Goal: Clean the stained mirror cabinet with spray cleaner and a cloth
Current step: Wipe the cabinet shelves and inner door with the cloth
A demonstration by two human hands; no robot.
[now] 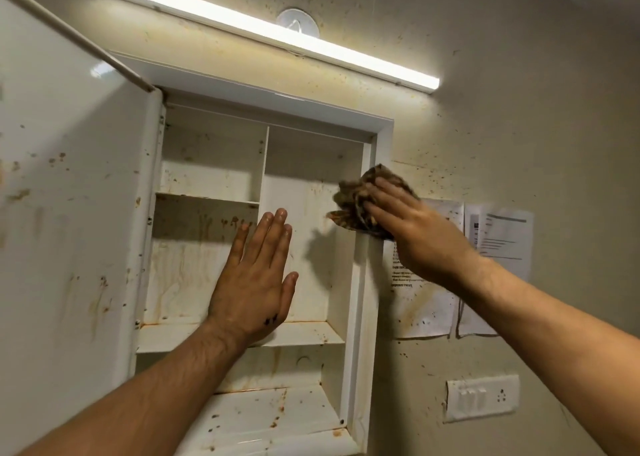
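Note:
The white mirror cabinet (377,137) hangs open on the wall, its shelves and back panel streaked with brown stains. Its door (69,196) swings out to the left, spotted with brown marks. My right hand (412,234) presses a crumpled, dirty brown cloth (356,196) with straight fingers against the cabinet's right side frame. My left hand (258,275) is held flat with straight fingers in front of the middle compartment and holds nothing. No spray cleaner is in view.
A lit tube light (263,30) runs above the cabinet. Stained paper sheets (498,241) are stuck to the wall right of the cabinet. A switch plate (481,398) sits lower right. The wall is speckled with brown spots.

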